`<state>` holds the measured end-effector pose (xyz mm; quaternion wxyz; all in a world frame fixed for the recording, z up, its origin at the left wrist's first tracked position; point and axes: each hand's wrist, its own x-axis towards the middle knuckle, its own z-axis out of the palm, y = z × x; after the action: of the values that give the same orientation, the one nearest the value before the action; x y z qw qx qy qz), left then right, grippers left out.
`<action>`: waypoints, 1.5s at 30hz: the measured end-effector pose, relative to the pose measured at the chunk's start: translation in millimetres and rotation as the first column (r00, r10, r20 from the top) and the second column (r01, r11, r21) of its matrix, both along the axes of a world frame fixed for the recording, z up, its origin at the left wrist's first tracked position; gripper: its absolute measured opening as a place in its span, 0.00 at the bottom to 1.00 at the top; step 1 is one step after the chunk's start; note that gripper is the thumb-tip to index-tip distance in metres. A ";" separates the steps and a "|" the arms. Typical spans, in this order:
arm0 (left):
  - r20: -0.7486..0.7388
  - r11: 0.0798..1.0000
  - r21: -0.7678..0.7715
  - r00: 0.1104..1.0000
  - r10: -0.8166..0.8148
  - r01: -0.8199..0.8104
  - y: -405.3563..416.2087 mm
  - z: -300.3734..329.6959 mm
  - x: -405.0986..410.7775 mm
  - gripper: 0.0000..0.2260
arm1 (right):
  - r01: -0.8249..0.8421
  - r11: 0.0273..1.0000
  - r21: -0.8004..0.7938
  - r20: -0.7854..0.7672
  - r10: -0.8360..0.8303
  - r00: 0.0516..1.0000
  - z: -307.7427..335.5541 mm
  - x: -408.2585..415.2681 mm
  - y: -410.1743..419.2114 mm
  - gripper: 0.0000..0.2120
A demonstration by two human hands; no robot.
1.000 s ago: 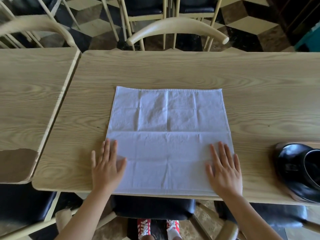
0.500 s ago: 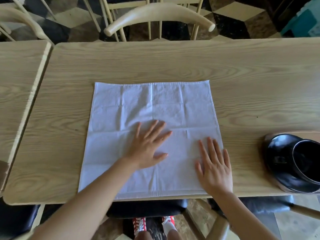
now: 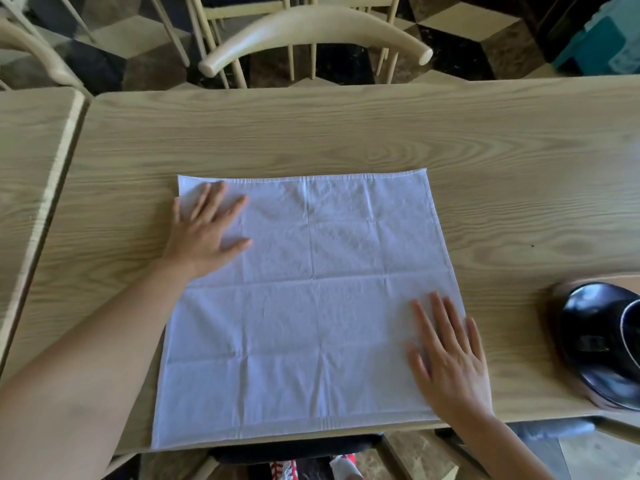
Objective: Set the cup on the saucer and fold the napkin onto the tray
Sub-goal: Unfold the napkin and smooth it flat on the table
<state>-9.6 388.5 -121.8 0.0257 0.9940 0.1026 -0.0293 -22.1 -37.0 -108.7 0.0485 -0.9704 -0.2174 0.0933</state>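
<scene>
The white napkin (image 3: 304,306) lies unfolded and flat on the wooden desk (image 3: 346,133), creased into squares, its near edge at the desk's near edge. The left hand (image 3: 204,230) rests palm-down on the napkin's far left corner, fingers spread and gripping nothing. The right hand (image 3: 450,362) lies flat and open on its near right corner. Right of the napkin, a glossy black saucer (image 3: 595,341) with the cup (image 3: 632,337) is cut off by the frame edge. No writing is readable.

Napkin (image 3: 308,306) – plain white. Table (image 3: 346,133) – pale wood grain. Saucer (image 3: 595,344) – glossy black. Floor (image 3: 114,39) – black, cream, brown cube pattern. Shoes (image 3: 287,471) red, white laces.
</scene>
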 end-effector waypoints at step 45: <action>0.100 0.971 -0.164 0.976 0.191 -0.173 -58.2 28.0 -27.9 0.33 | -0.261 0.962 0.082 0.105 0.252 0.962 17.6 166.3 70.2 0.31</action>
<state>-37.4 330.4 -93.8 0.1108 0.9754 0.1893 0.0226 144.2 33.1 -91.1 0.0721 -0.9339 -0.3476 0.0429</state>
